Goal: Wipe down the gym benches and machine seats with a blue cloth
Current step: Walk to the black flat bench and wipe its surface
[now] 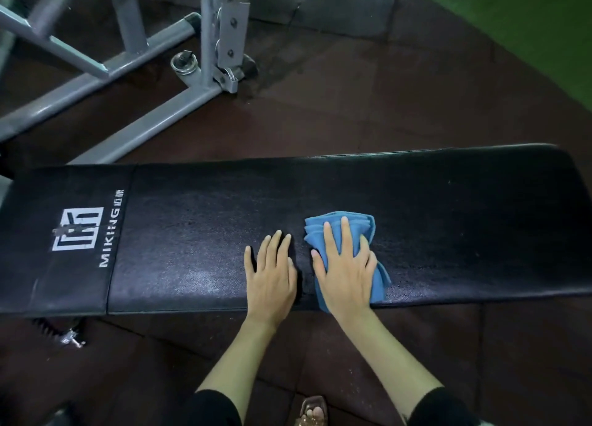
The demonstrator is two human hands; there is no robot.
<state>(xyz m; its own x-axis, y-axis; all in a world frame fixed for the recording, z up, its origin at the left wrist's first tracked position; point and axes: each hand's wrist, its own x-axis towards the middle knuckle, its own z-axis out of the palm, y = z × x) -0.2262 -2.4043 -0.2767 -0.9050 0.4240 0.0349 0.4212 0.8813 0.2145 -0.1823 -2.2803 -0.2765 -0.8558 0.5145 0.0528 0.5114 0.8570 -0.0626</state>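
A long black padded bench runs across the view, with a white logo near its left end. A folded blue cloth lies on the pad right of the middle. My right hand presses flat on the cloth with fingers spread, covering most of it. My left hand rests flat on the bare pad just left of the cloth, fingers apart, holding nothing.
A grey steel machine frame with a pin and bracket stands on the dark rubber floor behind the bench at the left. A green wall curves at the top right. A sandalled foot shows below the bench.
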